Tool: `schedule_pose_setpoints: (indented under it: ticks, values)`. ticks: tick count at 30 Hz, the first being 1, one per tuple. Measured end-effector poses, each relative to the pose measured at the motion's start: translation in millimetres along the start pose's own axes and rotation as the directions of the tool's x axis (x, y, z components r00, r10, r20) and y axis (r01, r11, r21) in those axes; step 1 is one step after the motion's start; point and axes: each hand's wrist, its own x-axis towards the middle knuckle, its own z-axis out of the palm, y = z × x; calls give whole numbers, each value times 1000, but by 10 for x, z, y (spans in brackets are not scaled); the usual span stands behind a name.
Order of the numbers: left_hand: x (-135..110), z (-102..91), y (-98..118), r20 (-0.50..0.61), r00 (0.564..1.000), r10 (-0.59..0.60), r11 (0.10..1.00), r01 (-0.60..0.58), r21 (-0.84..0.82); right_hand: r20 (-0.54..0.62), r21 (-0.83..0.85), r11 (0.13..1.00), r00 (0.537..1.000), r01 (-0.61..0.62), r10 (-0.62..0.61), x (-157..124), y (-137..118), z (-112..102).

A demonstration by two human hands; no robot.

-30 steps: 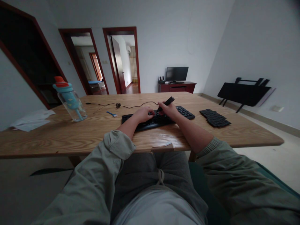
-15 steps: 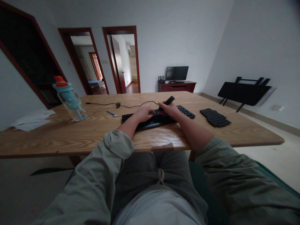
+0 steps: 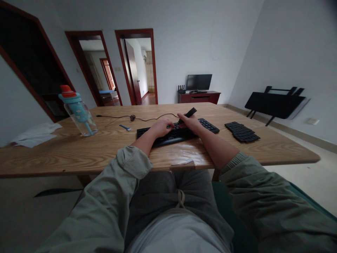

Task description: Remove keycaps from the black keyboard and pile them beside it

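A black keyboard lies on the wooden table in front of me, slightly slanted. My left hand rests on its left-middle part, with fingers curled and drawn together at the keys. Whatever is between those fingertips is too small to see. My right hand is wrapped round a thick black-handled tool, held tilted over the keyboard. The tool's lower end is hidden by my fingers. Black keycaps lie in close rows to the right of the keyboard.
A blue brush lies left of the keyboard. The black cable runs across the table behind it. A clear bottle with a red and blue top stands at the left, beside white papers. Tape covers the table's front edge.
Almost nothing differs. The black tool in my right hand has shifted very slightly; both hands stay at the same places on the keyboard.
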Motion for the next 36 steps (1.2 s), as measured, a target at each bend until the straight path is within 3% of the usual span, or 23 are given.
schedule_pose_setpoints:
  ticks: [6,12,19,25,30,36]
  values:
    - [-11,-6,14,-17,1000,4,1000,-4,2,17,-36,997,997,73,-72,26,33,0]
    - [-26,-40,52,-13,1000,15,999,-14,34,116,-137,978,983,158,-143,20,-2,-6]
    - [-14,-34,45,-12,1000,10,1000,-10,14,59,-140,990,998,21,-13,-15,-66,3]
    - [-20,-46,75,6,1000,-29,999,29,23,6,-63,998,1000,-16,17,7,-38,23]
    - [-24,-60,103,14,1000,-26,999,25,20,9,-44,995,996,85,-84,36,8,27]
    - [-23,-67,109,46,999,-25,999,23,41,92,-266,924,962,274,-259,36,4,-5]
